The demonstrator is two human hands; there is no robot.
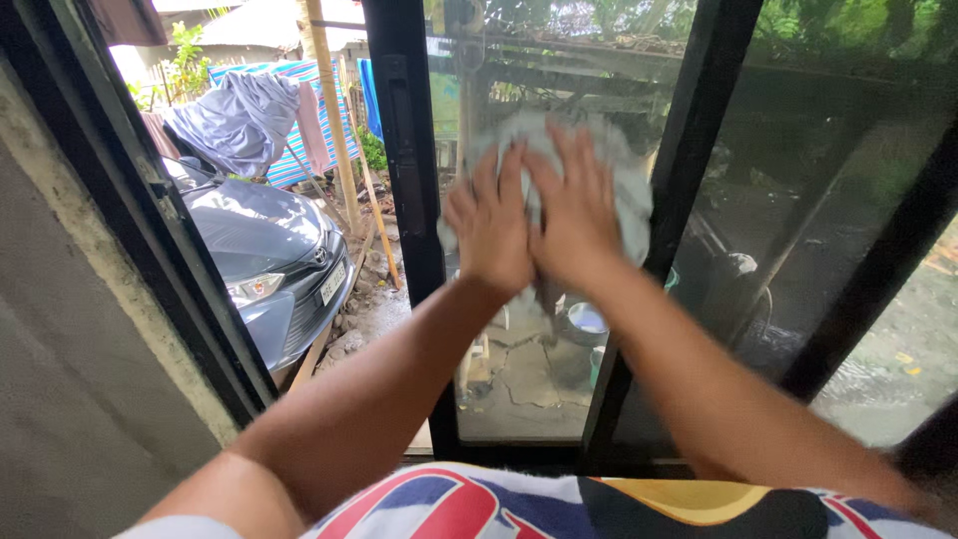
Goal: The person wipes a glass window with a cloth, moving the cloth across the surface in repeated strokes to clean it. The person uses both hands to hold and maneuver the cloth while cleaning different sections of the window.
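Observation:
Both my hands press flat on a white cloth (627, 185) held against a glass window pane (544, 369). My left hand (490, 225) lies on the cloth's left part, fingers spread upward. My right hand (576, 210) sits beside it, touching it, fingers apart and pointing up. The cloth shows around and above the fingers; its middle is hidden under my palms. The pane sits in a black sliding frame (404, 150).
The window's left section is open, with a grey car (269, 260) parked just outside and laundry (239, 120) hanging behind it. A concrete wall (70, 379) flanks the left. More dark glass panes (848, 200) extend right. A colourful patterned fabric (559, 504) lies at the sill.

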